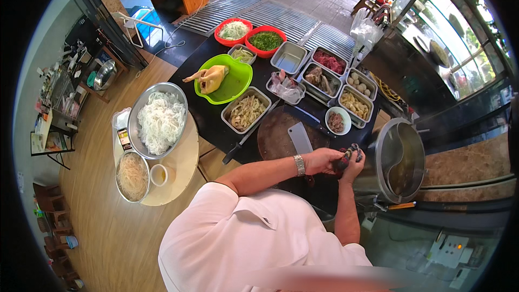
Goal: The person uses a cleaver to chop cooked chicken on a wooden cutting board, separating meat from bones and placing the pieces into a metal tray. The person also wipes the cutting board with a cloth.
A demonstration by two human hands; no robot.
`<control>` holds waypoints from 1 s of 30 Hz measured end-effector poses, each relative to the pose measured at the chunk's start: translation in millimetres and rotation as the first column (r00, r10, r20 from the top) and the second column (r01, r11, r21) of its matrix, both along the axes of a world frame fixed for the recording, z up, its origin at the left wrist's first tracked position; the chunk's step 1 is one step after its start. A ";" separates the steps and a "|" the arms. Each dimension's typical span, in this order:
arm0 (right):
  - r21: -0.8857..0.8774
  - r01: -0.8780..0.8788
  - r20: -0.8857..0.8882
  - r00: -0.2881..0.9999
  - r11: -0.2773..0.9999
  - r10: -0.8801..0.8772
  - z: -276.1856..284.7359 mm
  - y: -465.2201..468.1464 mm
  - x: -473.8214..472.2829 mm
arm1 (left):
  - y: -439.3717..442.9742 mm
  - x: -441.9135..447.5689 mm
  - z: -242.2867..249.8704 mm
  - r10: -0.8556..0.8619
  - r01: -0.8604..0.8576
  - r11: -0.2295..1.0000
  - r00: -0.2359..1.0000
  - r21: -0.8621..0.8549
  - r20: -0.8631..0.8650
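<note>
Both hands grip a dark, patterned cloth (345, 159), bunched up above the table's front right. My left hand (324, 160), with a metal watch on its wrist, holds the cloth's left side. On its right side, the fingers of my right hand (354, 167) are closed around it. A round wooden chopping board (271, 137) lies just beyond my left hand. Across the board rests a cleaver (300, 138), its handle partly hidden by my left hand and forearm. Close to my right hand stands a large steel pot (379, 170) with a curved divider and liquid inside.
A honing steel (243, 142) lies left of the board. Beyond it are a tray of sliced food (246, 110), a green basin (233, 91) holding a whole chicken (212, 79), and a bowl of minced meat (336, 123). White noodles (161, 123) fill a steel bowl at left.
</note>
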State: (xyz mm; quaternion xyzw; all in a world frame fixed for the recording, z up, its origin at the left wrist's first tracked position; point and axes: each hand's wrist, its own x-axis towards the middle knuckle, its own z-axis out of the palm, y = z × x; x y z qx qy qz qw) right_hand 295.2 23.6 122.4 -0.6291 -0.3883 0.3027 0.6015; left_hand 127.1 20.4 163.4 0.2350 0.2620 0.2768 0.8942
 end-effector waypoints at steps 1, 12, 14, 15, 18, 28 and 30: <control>0.021 -0.030 -0.114 0.993 0.999 0.032 4.7 -2.7 -1.0 | 6.2 -6.3 5.8 -0.027 0.026 0.998 1.000 0.065 0.011; -0.009 -0.248 -0.405 0.887 0.969 0.223 56.3 -75.7 -85.8 | 38.8 33.4 -64.6 0.239 -0.062 0.891 0.907 0.449 -0.348; 0.025 -0.210 -0.367 0.907 0.977 0.205 46.4 -74.8 -84.0 | 24.3 47.1 -66.8 0.354 -0.277 0.885 0.923 0.373 -0.154; 0.047 -0.200 -0.357 0.912 0.979 0.203 39.5 -72.4 -80.2 | 18.7 43.7 -62.7 0.266 -0.220 0.944 0.949 0.245 -0.172; 0.058 -0.017 -0.414 0.909 0.998 0.039 16.1 -51.9 -61.4 | -5.6 40.4 -29.1 -0.019 0.028 0.998 0.987 0.055 -0.157; 0.003 0.045 -0.036 0.998 0.999 -0.044 -5.8 -8.9 10.3 | -21.0 -24.8 20.9 -0.199 0.242 0.930 0.964 0.277 -0.174; -0.127 0.119 0.152 0.983 0.985 -0.099 -6.2 0.9 26.3 | -28.4 -57.3 16.2 -0.157 0.207 0.939 0.968 0.276 -0.195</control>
